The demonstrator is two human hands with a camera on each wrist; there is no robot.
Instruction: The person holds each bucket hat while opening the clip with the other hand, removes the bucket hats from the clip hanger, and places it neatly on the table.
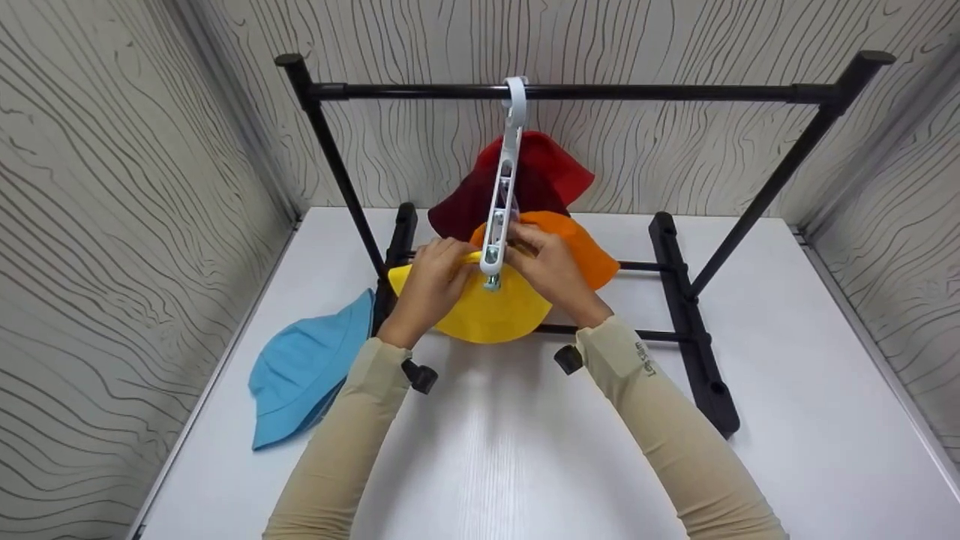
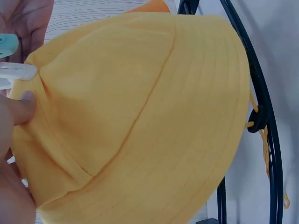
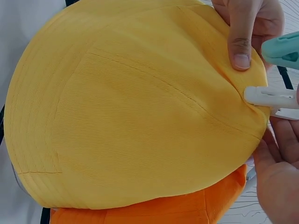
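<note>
A yellow bucket hat (image 1: 491, 307) hangs at the near end of a white multi-clip hanger (image 1: 498, 214). My left hand (image 1: 433, 281) pinches the top of its crown, the thumb (image 3: 240, 56) lying on the cloth. A white clip (image 3: 261, 96) sits on the folded crown edge between both hands. My right hand (image 1: 551, 270) is on the other side of the hanger, a fingertip at the outer end of this clip; its other fingers are partly hidden behind the hat. Beside the white clip is a mint-green clip (image 3: 282, 50). An orange hat (image 1: 581, 244) hangs just behind the yellow one.
The hanger hooks over the top bar (image 1: 645, 92) of a black rack. Farther back hang a maroon hat (image 1: 457, 206) and a red hat (image 1: 566, 169). A blue bucket hat (image 1: 307, 367) lies on the white table (image 1: 480, 465) at left. A cord with a black toggle (image 2: 257, 119) dangles from the yellow hat.
</note>
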